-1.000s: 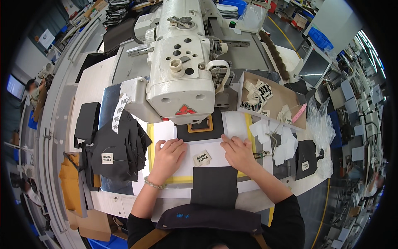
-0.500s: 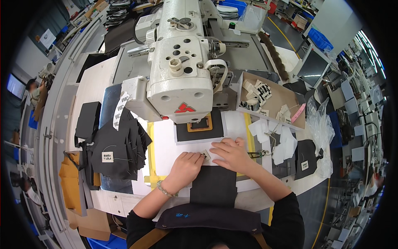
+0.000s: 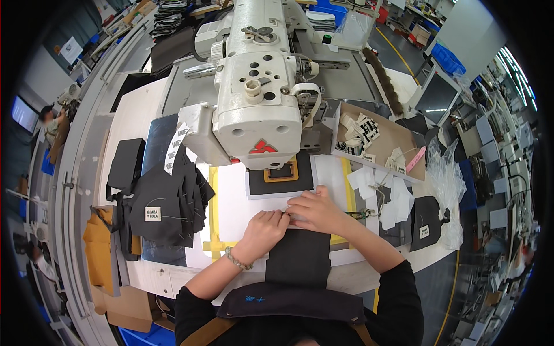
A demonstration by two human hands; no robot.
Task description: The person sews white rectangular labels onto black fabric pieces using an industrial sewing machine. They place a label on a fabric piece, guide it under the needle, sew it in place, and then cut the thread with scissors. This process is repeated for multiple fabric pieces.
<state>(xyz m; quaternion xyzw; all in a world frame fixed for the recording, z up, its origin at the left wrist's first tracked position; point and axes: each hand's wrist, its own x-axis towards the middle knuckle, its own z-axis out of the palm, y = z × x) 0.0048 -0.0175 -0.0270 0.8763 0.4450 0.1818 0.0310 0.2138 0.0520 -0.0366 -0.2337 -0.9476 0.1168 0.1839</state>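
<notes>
Head view: over the white surface (image 3: 231, 190), appears to be pinching a small piece (image 3: 285, 213) with the left hand (image 3: 262, 232), curled closed at the fingertips; bent-fingered at the right hand (image 3: 314, 211), cannot tell whether gripping. Mostly hidden between both hands, just right of the left fingertips, about equally near to each; long axis not readable. Toward the body, close below both: a dark fabric panel (image 3: 298, 262), lengthwise toward the sewing machine (image 3: 259, 115).
</notes>
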